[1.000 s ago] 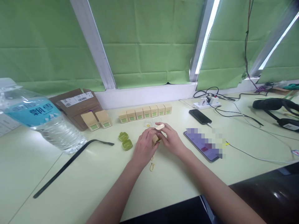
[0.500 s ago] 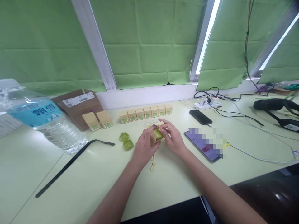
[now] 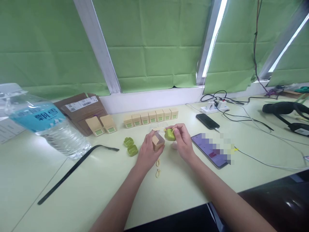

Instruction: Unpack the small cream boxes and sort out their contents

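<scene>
My left hand (image 3: 150, 149) is closed around a small kraft cardboard box (image 3: 158, 141) whose top flap is up. Between the thumb and fingers of my right hand (image 3: 182, 141) is a green earphone-case cover (image 3: 170, 135) with a yellow loop at its top, just right of the box. A pale object partly shows beneath my right hand; I cannot make out what it is. Left of my hands lies another green cover (image 3: 132, 150), spread open in two halves. Two yellow loop straps (image 3: 158, 173) rest on the table below the box. Behind the box is a clear plastic piece (image 3: 161, 125).
Several small kraft boxes (image 3: 152, 117) stand in a row at the back, with two taller open ones (image 3: 108, 123) further left. A water bottle (image 3: 55, 125) and black strap (image 3: 72, 174) lie left. Two phones (image 3: 210, 149), a power strip (image 3: 214, 109) and cables are right.
My right hand has drawn the green cover out of the box and moved slightly right with it. The box stays in my left hand, its inside now showing.
</scene>
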A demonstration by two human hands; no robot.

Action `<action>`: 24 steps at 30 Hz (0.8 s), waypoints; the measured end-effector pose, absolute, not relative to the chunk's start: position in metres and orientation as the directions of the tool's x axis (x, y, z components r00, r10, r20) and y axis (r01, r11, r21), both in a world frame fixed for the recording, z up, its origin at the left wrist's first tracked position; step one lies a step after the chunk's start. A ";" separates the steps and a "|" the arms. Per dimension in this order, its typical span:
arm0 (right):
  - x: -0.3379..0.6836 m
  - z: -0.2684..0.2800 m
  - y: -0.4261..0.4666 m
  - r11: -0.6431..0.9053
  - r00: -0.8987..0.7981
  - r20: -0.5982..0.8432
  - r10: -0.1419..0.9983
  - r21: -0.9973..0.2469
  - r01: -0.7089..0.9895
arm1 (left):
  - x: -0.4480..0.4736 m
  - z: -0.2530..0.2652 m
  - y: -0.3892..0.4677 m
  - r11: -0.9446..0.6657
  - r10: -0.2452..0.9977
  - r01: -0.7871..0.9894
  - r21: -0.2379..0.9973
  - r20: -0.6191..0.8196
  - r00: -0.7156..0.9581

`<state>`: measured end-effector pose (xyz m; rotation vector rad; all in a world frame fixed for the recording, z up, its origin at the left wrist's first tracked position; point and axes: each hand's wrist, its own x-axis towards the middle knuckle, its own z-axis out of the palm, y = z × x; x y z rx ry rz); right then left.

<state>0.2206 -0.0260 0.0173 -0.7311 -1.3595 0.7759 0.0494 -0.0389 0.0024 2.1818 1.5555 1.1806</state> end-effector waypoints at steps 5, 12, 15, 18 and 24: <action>0.221 0.016 -0.029 0.502 -0.032 0.508 0.861 -0.858 -0.104 | 0.048 0.000 -0.037 -0.455 0.838 0.696 0.556 0.531 0.124; 0.223 0.017 -0.033 0.530 -0.326 0.465 0.823 -0.835 0.149 | 0.047 -0.001 -0.034 -0.524 0.758 0.697 0.490 0.641 0.119; 0.222 0.021 -0.035 0.554 -0.420 0.413 0.808 -0.776 0.302 | 0.046 -0.002 -0.032 -0.539 0.725 0.701 0.468 0.681 0.103; 0.221 0.025 -0.038 0.580 -0.487 0.363 0.795 -0.692 0.431 | 0.045 -0.002 -0.030 -0.546 0.708 0.701 0.459 0.700 0.093; 0.218 0.028 -0.041 0.580 -0.535 0.257 0.805 -0.531 0.618 | 0.043 0.000 -0.031 -0.599 0.660 0.704 0.381 0.733 0.165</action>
